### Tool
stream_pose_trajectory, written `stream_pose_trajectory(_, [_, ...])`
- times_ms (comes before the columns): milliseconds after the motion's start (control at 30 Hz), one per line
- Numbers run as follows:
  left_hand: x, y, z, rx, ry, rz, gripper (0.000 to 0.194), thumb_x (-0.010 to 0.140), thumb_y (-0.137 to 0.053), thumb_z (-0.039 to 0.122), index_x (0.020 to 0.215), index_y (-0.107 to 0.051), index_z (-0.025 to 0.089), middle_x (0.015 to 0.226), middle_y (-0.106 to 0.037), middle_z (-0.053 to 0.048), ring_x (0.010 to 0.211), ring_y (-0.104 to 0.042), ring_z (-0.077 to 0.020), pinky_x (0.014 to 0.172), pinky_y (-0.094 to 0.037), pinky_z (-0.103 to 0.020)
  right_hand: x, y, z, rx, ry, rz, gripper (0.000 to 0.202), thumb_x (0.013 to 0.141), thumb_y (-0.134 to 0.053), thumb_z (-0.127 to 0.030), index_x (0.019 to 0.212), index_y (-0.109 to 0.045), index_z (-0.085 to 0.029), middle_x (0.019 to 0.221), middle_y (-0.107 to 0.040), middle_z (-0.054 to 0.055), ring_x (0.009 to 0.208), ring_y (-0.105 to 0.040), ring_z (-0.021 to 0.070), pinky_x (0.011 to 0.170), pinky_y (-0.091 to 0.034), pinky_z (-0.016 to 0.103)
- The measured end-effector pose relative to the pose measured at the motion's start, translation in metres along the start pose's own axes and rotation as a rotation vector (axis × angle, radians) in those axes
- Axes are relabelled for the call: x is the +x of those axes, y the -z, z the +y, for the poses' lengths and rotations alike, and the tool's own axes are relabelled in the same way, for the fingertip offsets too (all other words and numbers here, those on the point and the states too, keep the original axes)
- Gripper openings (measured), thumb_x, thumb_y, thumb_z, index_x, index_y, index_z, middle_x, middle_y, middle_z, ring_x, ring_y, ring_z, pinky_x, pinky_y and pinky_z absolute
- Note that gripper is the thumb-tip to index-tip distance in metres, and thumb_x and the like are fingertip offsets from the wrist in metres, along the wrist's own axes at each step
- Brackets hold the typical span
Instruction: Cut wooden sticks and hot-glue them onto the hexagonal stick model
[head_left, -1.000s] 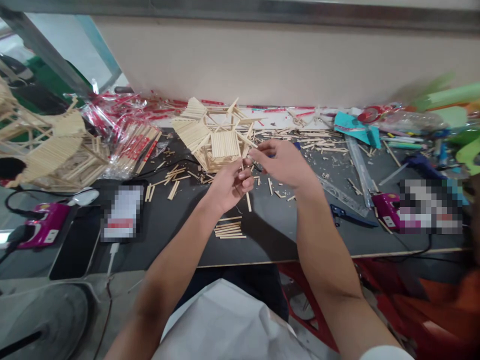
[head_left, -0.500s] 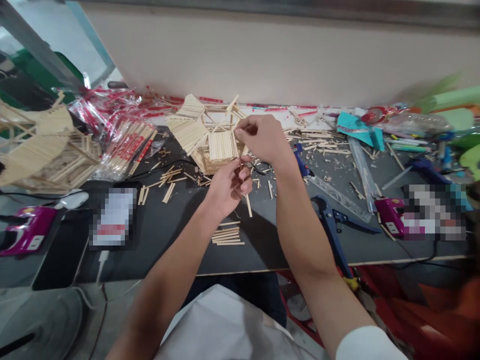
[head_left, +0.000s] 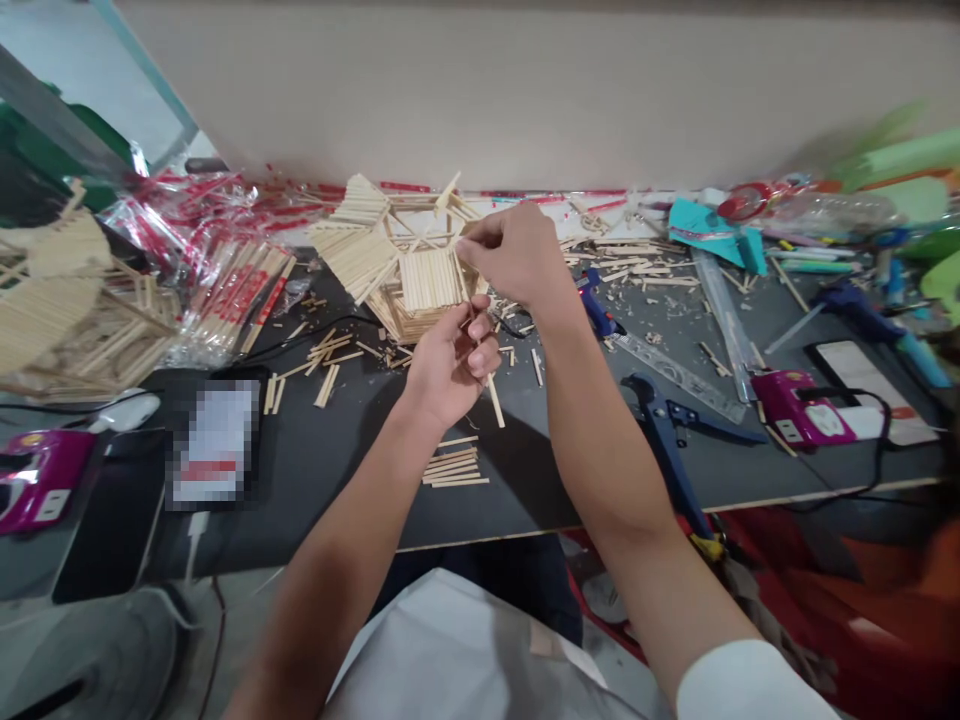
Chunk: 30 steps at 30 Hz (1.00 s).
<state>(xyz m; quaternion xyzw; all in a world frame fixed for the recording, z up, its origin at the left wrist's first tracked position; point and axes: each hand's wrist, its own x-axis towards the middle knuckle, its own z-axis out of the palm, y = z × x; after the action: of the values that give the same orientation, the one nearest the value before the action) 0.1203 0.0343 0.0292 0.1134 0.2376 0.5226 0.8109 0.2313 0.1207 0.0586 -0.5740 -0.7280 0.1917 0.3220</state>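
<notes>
A model built of pale wooden sticks stands on the dark table in front of me. At its right edge my right hand has thumb and forefinger pinched together; what lies between them is too small to tell. My left hand is just below, palm up, its fingers curled near the model's lower right corner, and whatever they hold is unclear. Several cut sticks lie in a row nearer to me. One loose stick rests right of my left hand.
A second stick model and wrapped chopsticks are at left, with a phone nearer. On the right lie a blue cutter, a clear ruler, glue gun and purple power socket.
The whole view has shifted slightly, so the table's things appear a little further left. Both hands remain at the model's right side in nearly the same pose.
</notes>
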Motion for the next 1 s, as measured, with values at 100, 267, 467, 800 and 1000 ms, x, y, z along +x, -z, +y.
stream_pose_trajectory(100, [-0.001,0.000,0.001,-0.057,0.024,-0.030,0.042,0.113,-0.027,0.013,0.083,-0.057,0.012,0.056,-0.041,0.007,0.034,-0.037,-0.0029,0.036,-0.029,-0.016,0.000,-0.002,-0.002,0.003,-0.010,0.023,0.011,0.090,-0.070,-0.017,0.089,-0.081,-0.015,0.085,-0.079,0.007,0.084,-0.073,0.0208,0.088,-0.057,0.034])
stream_pose_trajectory(267, [-0.003,0.000,0.004,-0.111,0.044,-0.038,0.041,0.112,-0.028,0.013,0.083,-0.058,0.012,0.056,-0.039,0.007,0.034,-0.036,-0.0021,0.036,-0.028,-0.016,0.000,-0.004,-0.001,0.026,-0.014,0.039,0.011,0.090,-0.069,-0.018,0.082,-0.077,-0.017,0.084,-0.079,0.006,0.082,-0.072,0.0196,0.091,-0.056,0.034])
stream_pose_trajectory(467, [-0.002,0.001,0.004,-0.125,0.056,-0.024,0.041,0.109,-0.027,0.011,0.082,-0.057,0.013,0.054,-0.033,0.008,0.033,-0.032,-0.0030,0.035,-0.024,-0.017,0.003,-0.006,0.005,0.049,0.006,0.027,0.011,0.088,-0.068,-0.022,0.080,-0.074,-0.018,0.082,-0.076,0.007,0.083,-0.071,0.0219,0.087,-0.056,0.036])
stream_pose_trajectory(800, [0.001,0.006,0.007,-0.164,0.093,-0.040,0.039,0.109,-0.030,0.011,0.078,-0.053,0.015,0.055,-0.031,0.008,0.034,-0.031,-0.0028,0.037,-0.024,-0.017,0.003,-0.006,0.002,0.048,0.004,0.041,0.013,0.086,-0.069,-0.021,0.073,-0.070,-0.018,0.074,-0.071,0.005,0.079,-0.067,0.0211,0.086,-0.054,0.038])
stream_pose_trajectory(1000, [0.003,0.010,0.005,-0.164,0.096,-0.075,0.042,0.111,-0.027,0.013,0.081,-0.056,0.013,0.054,-0.029,0.009,0.033,-0.030,-0.0033,0.035,-0.022,-0.018,0.002,-0.007,0.004,0.090,0.019,0.044,0.015,0.086,-0.069,-0.019,0.071,-0.068,-0.017,0.073,-0.070,0.005,0.080,-0.067,0.0210,0.087,-0.053,0.039])
